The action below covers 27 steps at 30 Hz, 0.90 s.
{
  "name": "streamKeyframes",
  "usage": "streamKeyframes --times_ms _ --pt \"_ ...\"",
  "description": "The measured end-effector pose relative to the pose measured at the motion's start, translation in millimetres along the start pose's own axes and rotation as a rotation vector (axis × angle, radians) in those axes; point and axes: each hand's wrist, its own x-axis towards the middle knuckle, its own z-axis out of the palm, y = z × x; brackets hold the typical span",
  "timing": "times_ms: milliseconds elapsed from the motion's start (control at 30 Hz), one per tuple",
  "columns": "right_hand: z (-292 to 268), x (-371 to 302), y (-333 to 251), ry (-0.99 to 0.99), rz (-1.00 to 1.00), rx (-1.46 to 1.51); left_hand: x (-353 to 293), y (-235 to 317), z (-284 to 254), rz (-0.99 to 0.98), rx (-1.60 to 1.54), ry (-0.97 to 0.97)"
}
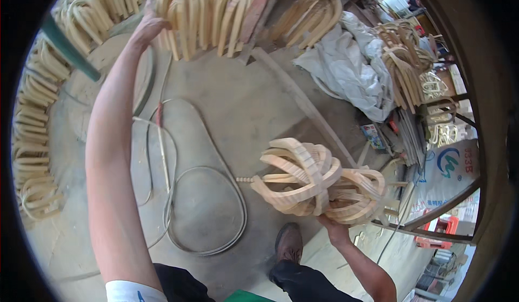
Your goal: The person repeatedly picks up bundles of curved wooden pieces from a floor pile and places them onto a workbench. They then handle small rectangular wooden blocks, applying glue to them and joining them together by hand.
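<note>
My left arm stretches far forward, and my left hand [148, 25] is at the left edge of a standing row of U-shaped bent wood pieces [186, 15]. Its fingers look spread, at least one reaching upward beside the wood; whether it touches the pieces I cannot tell. At the lower right, my right hand [336, 233] grips a bundle of pale bent wood pieces [313, 180] from below, most of its fingers hidden behind the wood. The curved strips fan out in two clusters, one to the left of the hand and one above it.
Looped hose [208, 250] lies on the concrete floor ahead. More bent wood pieces [35, 123] line the left side. A green pole [70, 48] slants in there. White sacking [351, 67], a metal bar on the floor [303, 99] and a red stool [440, 229] are rightward.
</note>
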Motion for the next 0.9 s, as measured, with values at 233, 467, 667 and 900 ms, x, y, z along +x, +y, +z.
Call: streamKeyframes --times_ms 233,467,667,900 --pt "-6.4 0.0 0.0 -0.078 0.013 -0.314 -11.6 6.9 -4.6 -0.031 0.156 -0.115" --pt "0.0 0.3 -3.0 -0.021 -0.012 -0.105 -15.0 -3.1 10.8 -0.063 0.095 0.120" --pt "8.7 7.3 3.0 0.025 -0.043 0.022 -22.4 -12.5 13.9 -0.041 0.253 0.109" --pt "14.2 4.2 -1.0 0.070 -0.082 0.234 -80.2 35.8 32.9 -0.066 0.090 0.236"
